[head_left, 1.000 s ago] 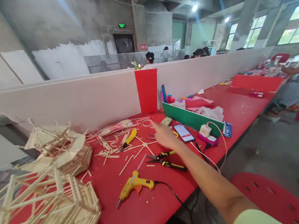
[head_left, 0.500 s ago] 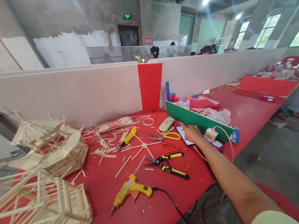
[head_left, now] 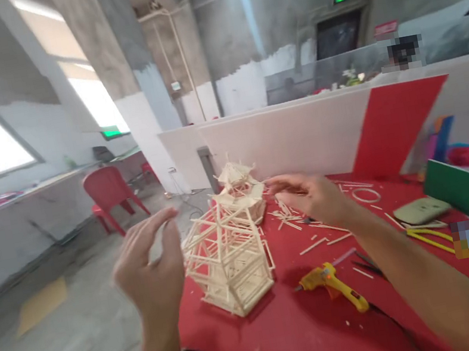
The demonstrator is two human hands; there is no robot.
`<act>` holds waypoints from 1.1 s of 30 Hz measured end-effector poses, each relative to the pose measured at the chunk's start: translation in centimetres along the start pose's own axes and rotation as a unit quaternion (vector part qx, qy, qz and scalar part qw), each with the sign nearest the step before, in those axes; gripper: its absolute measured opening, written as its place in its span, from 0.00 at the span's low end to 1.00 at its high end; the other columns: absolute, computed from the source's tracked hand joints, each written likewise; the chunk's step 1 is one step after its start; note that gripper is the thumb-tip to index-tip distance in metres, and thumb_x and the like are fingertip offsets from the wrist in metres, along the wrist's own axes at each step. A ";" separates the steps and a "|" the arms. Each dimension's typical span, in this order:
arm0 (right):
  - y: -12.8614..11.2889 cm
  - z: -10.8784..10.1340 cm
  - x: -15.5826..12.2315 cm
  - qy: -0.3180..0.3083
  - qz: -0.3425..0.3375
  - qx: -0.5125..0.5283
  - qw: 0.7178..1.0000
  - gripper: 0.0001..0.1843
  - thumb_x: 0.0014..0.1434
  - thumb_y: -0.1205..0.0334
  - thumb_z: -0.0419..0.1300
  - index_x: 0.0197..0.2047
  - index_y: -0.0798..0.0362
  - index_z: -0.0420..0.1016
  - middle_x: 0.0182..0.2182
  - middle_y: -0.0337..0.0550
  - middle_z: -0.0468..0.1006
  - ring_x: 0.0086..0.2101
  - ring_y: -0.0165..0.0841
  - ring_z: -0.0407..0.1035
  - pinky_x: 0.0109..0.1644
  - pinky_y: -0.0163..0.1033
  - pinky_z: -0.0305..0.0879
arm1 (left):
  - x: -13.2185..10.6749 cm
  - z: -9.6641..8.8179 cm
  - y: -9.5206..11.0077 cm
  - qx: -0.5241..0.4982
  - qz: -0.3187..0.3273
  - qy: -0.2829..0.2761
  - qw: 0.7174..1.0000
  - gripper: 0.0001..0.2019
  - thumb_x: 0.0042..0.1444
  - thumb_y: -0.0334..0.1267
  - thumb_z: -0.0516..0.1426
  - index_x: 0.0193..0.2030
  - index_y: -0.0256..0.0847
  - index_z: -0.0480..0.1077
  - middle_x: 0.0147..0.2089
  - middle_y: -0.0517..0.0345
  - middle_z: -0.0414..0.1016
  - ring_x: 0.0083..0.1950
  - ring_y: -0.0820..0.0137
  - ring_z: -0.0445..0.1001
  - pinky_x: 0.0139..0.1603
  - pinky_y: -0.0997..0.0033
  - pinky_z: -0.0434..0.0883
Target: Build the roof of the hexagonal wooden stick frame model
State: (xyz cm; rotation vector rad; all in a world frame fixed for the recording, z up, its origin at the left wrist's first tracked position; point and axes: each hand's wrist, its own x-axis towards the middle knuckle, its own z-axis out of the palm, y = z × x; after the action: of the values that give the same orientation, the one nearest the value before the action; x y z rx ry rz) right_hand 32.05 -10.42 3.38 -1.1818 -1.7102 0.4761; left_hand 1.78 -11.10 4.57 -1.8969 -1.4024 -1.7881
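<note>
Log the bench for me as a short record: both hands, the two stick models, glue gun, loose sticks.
Left hand: raised beside the open stick frame, no object visible in it
Right hand: near the roofed stick model; grip unclear
Stick models: open frame nearer the camera, roofed one behind
Glue gun: yellow, lying on the red table
Loose sticks: scattered beyond the gun

My one camera sits on the person's head. It looks forward and down, past the near left hand (head_left: 151, 269) and right hand (head_left: 317, 196), over the red surface (head_left: 262, 334) toward the far wall (head_left: 232, 36).
</note>
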 end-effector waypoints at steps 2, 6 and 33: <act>-2.3 4.1 2.3 -0.040 -0.052 -0.014 0.998 0.21 0.59 0.60 0.60 0.56 0.48 0.75 0.49 0.44 0.81 0.47 0.37 0.75 0.52 0.44 0.71 | 1.9 1.5 -1.3 0.016 0.000 -0.047 0.999 0.09 0.57 0.36 0.58 0.39 0.45 0.80 0.41 0.60 0.83 0.45 0.65 0.80 0.54 0.64 0.72; -2.6 9.3 5.1 -0.094 -0.064 -0.031 0.993 0.23 0.55 0.67 0.61 0.55 0.56 0.76 0.51 0.51 0.78 0.45 0.36 0.74 0.50 0.42 0.71 | 2.2 3.7 -4.3 -0.003 -0.062 -0.243 0.968 0.11 0.54 0.37 0.57 0.39 0.44 0.82 0.42 0.57 0.84 0.45 0.62 0.81 0.50 0.63 0.75; -1.0 12.3 4.6 -0.147 -0.046 -0.037 0.987 0.14 0.59 0.56 0.61 0.42 0.53 0.83 0.33 0.41 0.80 0.32 0.31 0.72 0.34 0.33 0.62 | 2.0 4.9 -5.8 0.024 0.014 -0.391 0.920 0.13 0.57 0.36 0.55 0.41 0.46 0.82 0.48 0.56 0.83 0.49 0.61 0.80 0.49 0.66 0.74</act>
State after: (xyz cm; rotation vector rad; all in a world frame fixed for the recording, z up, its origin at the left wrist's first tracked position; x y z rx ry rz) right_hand 20.59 -4.42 0.74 -1.1219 -2.0415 0.5562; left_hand 0.64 -3.63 2.34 -2.7336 -1.5711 -0.9614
